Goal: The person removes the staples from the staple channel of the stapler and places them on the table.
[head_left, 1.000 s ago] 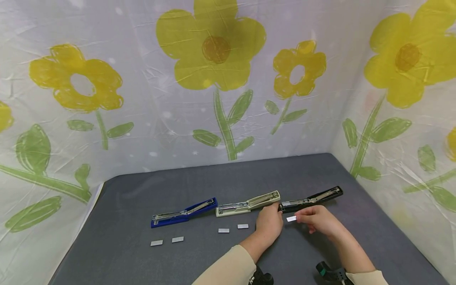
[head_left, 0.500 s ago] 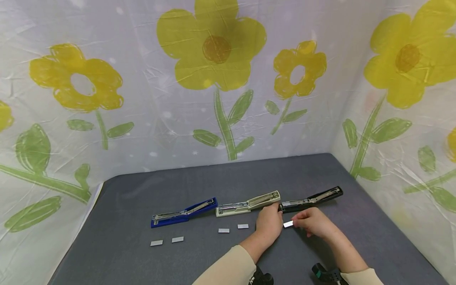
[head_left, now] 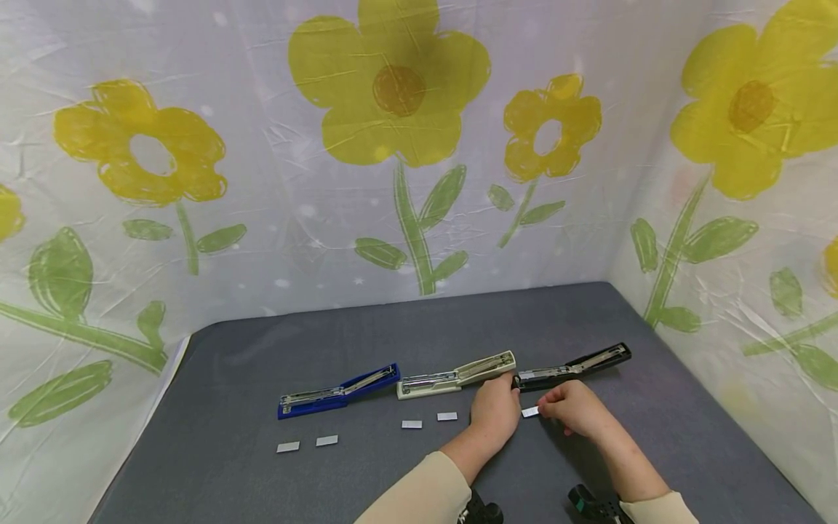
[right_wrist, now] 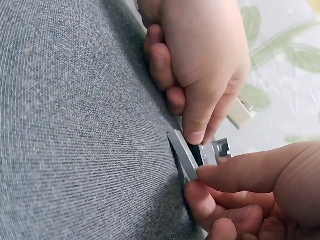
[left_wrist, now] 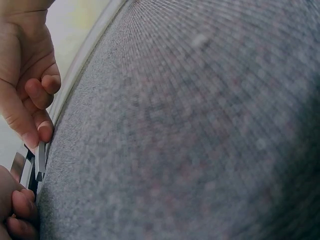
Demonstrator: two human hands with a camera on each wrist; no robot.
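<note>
My left hand (head_left: 495, 411) holds the near end of the opened black stapler (head_left: 572, 370), thumb and fingertips at its left tip. Just in front of that stapler, my right hand (head_left: 579, 411) pinches a strip of staples (head_left: 529, 413) by one end between thumb and forefinger. In the right wrist view the strip (right_wrist: 183, 154) slants close beside the left thumb, above the grey cloth. The left wrist view catches the right hand (left_wrist: 32, 80) with the strip's edge below its fingertips, and part of the left hand (left_wrist: 15, 207) under it.
To the left lie an opened cream stapler (head_left: 452, 375) and an opened blue stapler (head_left: 337, 391). Several more staple strips rest on the grey table (head_left: 222, 480), two before the cream stapler (head_left: 428, 383) and two before the blue one. A flowered curtain (head_left: 294, 218) stands behind.
My right hand has drawn the staple strip back from the black stapler and slightly left, tilting it, then nearly stopped. The left hand stays in place on the stapler.
</note>
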